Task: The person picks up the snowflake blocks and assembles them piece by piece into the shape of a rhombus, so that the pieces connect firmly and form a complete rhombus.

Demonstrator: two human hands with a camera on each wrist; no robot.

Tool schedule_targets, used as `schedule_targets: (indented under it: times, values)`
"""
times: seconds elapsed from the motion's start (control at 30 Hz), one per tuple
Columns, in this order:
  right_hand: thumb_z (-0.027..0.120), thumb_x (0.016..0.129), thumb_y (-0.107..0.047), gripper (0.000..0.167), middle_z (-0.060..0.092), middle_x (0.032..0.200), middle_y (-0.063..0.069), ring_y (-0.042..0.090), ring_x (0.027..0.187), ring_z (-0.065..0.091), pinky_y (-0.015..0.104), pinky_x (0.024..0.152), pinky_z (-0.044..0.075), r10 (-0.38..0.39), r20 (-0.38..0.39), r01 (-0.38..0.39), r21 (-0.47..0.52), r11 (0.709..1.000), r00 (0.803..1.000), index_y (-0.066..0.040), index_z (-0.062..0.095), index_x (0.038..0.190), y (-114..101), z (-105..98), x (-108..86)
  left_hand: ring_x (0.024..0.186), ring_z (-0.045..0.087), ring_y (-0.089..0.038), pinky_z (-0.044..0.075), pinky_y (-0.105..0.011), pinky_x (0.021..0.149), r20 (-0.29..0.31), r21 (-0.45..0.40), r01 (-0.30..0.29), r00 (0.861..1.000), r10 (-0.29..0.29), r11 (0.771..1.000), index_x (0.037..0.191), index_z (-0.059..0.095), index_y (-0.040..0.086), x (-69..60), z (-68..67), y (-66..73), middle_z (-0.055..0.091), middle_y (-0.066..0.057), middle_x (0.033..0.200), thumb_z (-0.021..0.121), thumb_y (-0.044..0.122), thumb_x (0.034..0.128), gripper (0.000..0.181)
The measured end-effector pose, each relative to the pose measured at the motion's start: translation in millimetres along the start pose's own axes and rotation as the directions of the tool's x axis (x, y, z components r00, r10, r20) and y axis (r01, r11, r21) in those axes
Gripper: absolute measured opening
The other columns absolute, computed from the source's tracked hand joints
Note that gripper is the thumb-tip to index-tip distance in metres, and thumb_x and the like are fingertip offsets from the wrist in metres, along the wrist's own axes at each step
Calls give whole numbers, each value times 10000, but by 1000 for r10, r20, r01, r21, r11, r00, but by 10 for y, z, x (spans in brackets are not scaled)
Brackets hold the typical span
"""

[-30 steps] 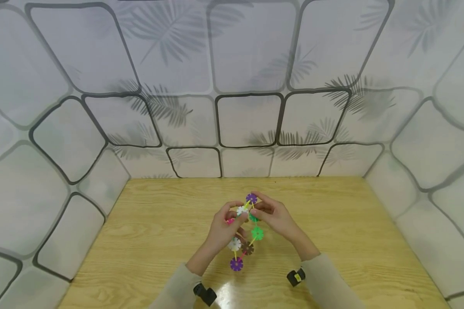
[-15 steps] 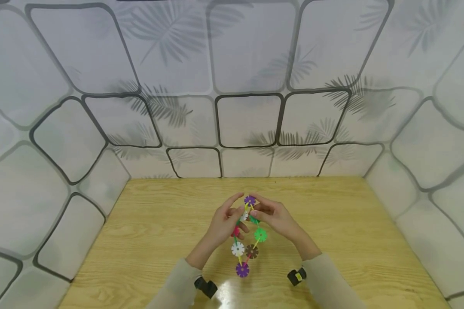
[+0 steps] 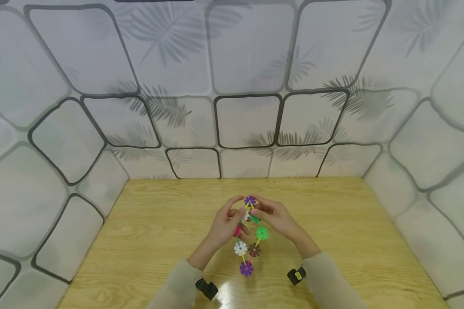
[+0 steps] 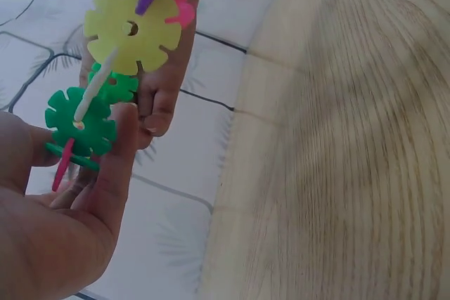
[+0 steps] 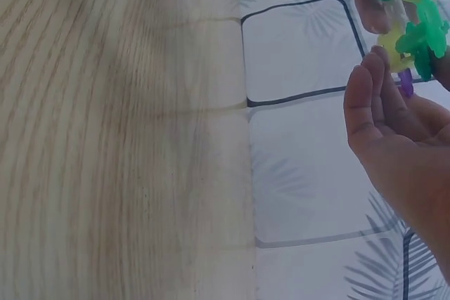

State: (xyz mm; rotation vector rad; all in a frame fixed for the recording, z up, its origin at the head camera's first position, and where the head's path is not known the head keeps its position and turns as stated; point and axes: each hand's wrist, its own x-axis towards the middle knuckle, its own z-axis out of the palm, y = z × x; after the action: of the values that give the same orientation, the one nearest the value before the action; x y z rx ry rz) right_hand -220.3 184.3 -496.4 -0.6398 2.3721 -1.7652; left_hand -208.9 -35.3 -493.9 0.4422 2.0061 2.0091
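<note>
Notched plastic snowflake discs, joined edge to edge, form a closed loop held above the table. At the top of the loop is a purple disc (image 3: 250,201); another purple disc (image 3: 246,269) hangs lowest. A pink disc (image 3: 237,231) and a white disc (image 3: 240,248) run down the left, a green disc (image 3: 261,233) and a brown disc (image 3: 254,249) down the right. My left hand (image 3: 225,221) grips the loop's upper left, around a green disc (image 4: 81,123) in the left wrist view. My right hand (image 3: 275,216) pinches the upper right; its thumb partly hides a green disc.
A wooden table (image 3: 158,240) lies under both hands. White walls (image 3: 247,120) with dark outlines and leaf prints enclose its back and sides. Each sleeve carries a small black wrist camera (image 3: 206,288).
The loop's lower part has swung to the right, and its lowest purple disc has shifted right and slightly down. My left index finger has lifted away from the white disc; the right hand stays nearly still.
</note>
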Motion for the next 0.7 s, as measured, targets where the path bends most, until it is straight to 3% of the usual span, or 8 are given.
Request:
schedule_targets:
  times: [0.07, 0.17, 0.37, 0.5, 0.7]
  values:
    - [625, 1079, -175, 553, 734, 1203, 216, 107, 1056, 701, 238, 927, 576, 18, -14, -18, 0, 1000, 1000, -42, 455, 1588, 17, 4, 13, 682, 765, -244, 666, -407, 625, -6, 0, 4, 1000, -4, 1000, 1582, 434, 82, 6, -13, -19, 741, -178, 985, 539, 217, 1123, 490]
    - [615, 1085, -181, 563, 725, 1229, 233, 142, 1078, 701, 242, 928, 579, 37, -30, -37, -2, 999, 999, -47, 433, 1601, 58, 7, 37, 749, 789, -336, 673, -431, 667, -12, 23, 9, 1000, -9, 1000, 1523, 504, 25, 14, -38, -51, 708, -306, 1095, 560, 214, 1113, 455]
    - [617, 1088, -232, 570, 735, 1250, 208, 231, 1093, 719, 359, 952, 592, 89, -50, -90, -11, 996, 995, -88, 437, 1608, 188, 24, 127, 866, 777, -468, 667, -514, 766, -18, 50, 37, 999, -36, 998, 1510, 535, 4, 50, -96, -123, 662, -375, 1232, 585, 192, 1098, 455]
    - [621, 1087, -273, 550, 738, 1265, 202, 230, 1080, 724, 374, 927, 603, 132, -72, -134, -23, 991, 989, -73, 477, 1578, 226, 37, 168, 861, 784, -434, 664, -520, 793, -30, 49, 39, 999, -37, 998, 1533, 505, -4, 77, -136, -151, 656, -373, 1262, 584, 188, 1101, 480]
    - [610, 1090, -238, 407, 747, 1216, 199, 123, 924, 691, 347, 842, 612, 199, -145, -205, -25, 978, 969, 0, 626, 1420, 216, 51, 192, 775, 788, -312, 675, -426, 742, -98, 86, 39, 995, -30, 996, 1522, 530, 25, 163, -195, -200, 691, -332, 1261, 591, 217, 1100, 468]
